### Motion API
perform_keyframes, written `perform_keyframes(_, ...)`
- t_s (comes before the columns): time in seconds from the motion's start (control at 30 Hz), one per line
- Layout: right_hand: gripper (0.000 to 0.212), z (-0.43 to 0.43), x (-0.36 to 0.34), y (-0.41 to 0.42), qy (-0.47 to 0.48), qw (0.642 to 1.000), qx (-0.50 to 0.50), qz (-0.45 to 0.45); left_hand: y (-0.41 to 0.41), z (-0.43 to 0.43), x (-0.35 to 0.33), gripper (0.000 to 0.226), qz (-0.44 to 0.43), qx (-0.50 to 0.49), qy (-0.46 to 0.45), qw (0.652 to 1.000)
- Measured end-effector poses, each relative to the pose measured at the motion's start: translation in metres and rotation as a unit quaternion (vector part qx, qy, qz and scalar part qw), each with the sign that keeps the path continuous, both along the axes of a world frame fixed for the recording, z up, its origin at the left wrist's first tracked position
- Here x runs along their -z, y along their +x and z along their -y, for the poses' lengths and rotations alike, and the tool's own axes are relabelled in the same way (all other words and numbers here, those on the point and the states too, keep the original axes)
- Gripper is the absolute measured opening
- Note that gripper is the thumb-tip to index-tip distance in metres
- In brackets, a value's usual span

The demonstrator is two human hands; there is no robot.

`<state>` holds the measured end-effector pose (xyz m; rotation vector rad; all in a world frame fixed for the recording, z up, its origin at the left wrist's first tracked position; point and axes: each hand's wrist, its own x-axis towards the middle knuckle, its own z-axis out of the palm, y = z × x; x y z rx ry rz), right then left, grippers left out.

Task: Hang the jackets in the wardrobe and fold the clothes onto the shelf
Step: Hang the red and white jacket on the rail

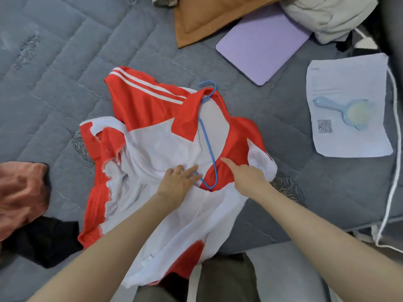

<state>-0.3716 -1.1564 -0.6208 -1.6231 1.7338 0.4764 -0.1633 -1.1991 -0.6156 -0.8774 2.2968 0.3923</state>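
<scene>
Lying spread open, lining up, on the grey quilted bed: a red and white track jacket, collar pointing away from the person, hem hanging over the near edge of the bed. Resting inside the jacket, a blue wire hanger, its hook poking out past the collar and its lower bend sitting between the two hands. Pressing flat on the white lining just left of the hanger's bend, the left hand, fingers spread and gripping nothing. Reaching in just right of the hanger, the right hand, index finger extended onto the red panel, the other fingers curled, nothing clamped in it. Sitting beyond the jacket, an orange pillow and a lilac laptop. Lying well right of the jacket, a sheet of paper carrying a pale blue hairbrush. Bunching left of the jacket, a pinkish-orange garment and a black garment.
</scene>
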Motion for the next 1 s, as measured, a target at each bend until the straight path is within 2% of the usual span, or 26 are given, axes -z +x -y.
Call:
perform_keyframes(0.13, 0.057, -0.017, 0.001, 0.001, -0.013, 0.998, 0.040, -0.040, -0.005, -0.004, 0.007, 0.077, 0.013, -0.010, -0.023, 1.000)
perform_keyframes(0.23, 0.043, -0.042, -0.010, 0.001, -0.027, 0.996, 0.015, -0.085, -0.006, -0.012, 0.009, 0.072, -0.005, -0.007, -0.047, 0.999)
perform_keyframes(0.37, 0.062, -0.072, -0.029, 0.005, 0.045, 0.990, -0.011, -0.134, -0.006, -0.017, 0.012, 0.069, -0.015, 0.050, -0.049, 0.997)
perform_keyframes(0.43, 0.055, -0.077, -0.035, 0.009, 0.057, 0.988, 0.014, -0.140, -0.005, -0.018, 0.012, 0.063, -0.060, -0.011, -0.013, 0.998)
perform_keyframes(0.5, 0.035, -0.076, -0.046, 0.014, 0.026, 0.991, 0.026, -0.131, -0.003, -0.019, 0.006, 0.056, -0.158, -0.174, 0.052, 0.971)
perform_keyframes(0.53, 0.027, -0.075, -0.051, 0.017, 0.000, 0.994, 0.032, -0.109, 0.000, -0.020, 0.001, 0.053, -0.207, -0.245, 0.074, 0.944)
perform_keyframes(0.6, 0.023, -0.068, -0.063, 0.024, -0.052, 0.995, 0.079, -0.024, 0.007, -0.023, -0.010, 0.044, -0.267, -0.322, 0.091, 0.904)
perform_keyframes(0.7, 0.025, -0.042, -0.082, 0.041, -0.114, 0.974, 0.168, 0.100, 0.022, -0.033, -0.029, 0.031, -0.313, -0.354, 0.161, 0.867)
perform_keyframes(0.77, 0.020, -0.017, -0.090, 0.057, -0.161, 0.963, 0.160, 0.146, 0.036, -0.039, -0.042, 0.030, -0.331, -0.386, 0.213, 0.834)
perform_keyframes(0.83, 0.018, 0.009, -0.093, 0.076, -0.180, 0.952, 0.158, 0.191, 0.054, -0.043, -0.050, 0.038, -0.336, -0.439, 0.248, 0.796)
perform_keyframes(0.9, 0.025, 0.033, -0.090, 0.096, -0.185, 0.936, 0.172, 0.244, 0.076, -0.048, -0.052, 0.045, -0.329, -0.470, 0.253, 0.779)
perform_keyframes(1.0, 0.038, 0.054, -0.082, 0.120, -0.170, 0.922, 0.183, 0.296, 0.107, -0.056, -0.045, 0.054, -0.308, -0.499, 0.228, 0.778)
